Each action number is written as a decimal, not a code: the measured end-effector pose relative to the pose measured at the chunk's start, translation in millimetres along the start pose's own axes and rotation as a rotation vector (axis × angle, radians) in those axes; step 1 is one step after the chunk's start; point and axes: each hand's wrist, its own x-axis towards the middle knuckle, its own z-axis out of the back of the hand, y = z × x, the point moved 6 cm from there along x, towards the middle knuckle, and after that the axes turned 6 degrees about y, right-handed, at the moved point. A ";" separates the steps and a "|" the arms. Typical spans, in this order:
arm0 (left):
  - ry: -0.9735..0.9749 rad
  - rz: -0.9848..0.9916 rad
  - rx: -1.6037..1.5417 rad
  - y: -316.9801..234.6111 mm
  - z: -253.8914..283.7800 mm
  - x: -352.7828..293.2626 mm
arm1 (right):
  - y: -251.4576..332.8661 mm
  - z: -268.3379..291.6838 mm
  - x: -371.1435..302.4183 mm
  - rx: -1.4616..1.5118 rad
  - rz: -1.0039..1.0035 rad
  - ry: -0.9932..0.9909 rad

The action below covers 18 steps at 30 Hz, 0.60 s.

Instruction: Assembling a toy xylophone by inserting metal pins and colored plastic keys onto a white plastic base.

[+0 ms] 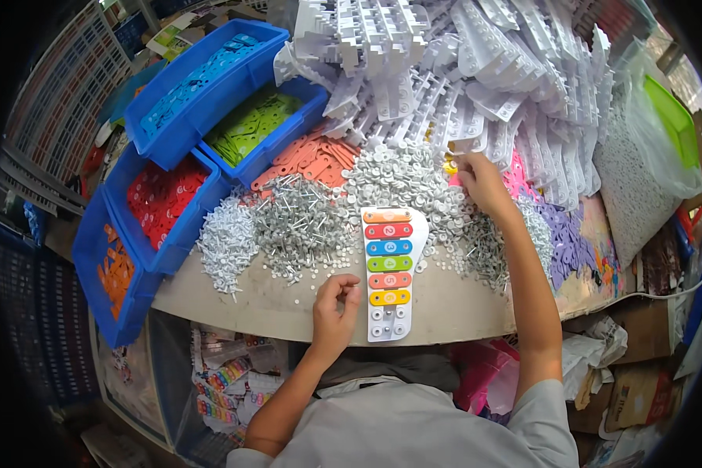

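Note:
A toy xylophone (389, 273) lies upright in front of me, its white base carrying several coloured bars. White washers show at its near end, where the base is bare. Just left of it, my left hand (337, 312) is curled with thumb and fingers close together; whatever they hold, if anything, is hidden. My right hand (482, 181) reaches far across the table, fingers bent down at the yellow bars (450, 165) between the white washer pile (402, 175) and the pink bars (516, 181). Its fingertips are partly hidden, so I cannot see what they pinch.
White xylophone bases (515, 86) are stacked high at the back. Blue bins (210, 129) of coloured bars stand left. Piles of nails (296, 226), white pegs (230, 238) and purple bars (569, 242) cover the table. A clear bag (643, 156) of small pale parts sits right.

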 end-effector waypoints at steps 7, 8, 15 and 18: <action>-0.084 0.004 -0.095 -14.5 8.6 -16.9 | 84.5 46.2 -93.4 -0.278 0.467 -0.544; -0.045 0.020 -0.126 -23.3 5.8 -20.6 | 97.5 35.6 -118.5 -0.307 0.581 -0.575; 0.390 0.336 -0.652 -58.6 -27.3 -17.0 | 152.8 -29.2 -224.2 -0.110 0.891 -0.460; 0.460 0.458 -0.572 -58.1 -28.4 -21.9 | 153.2 -43.1 -227.7 -0.017 0.811 -0.352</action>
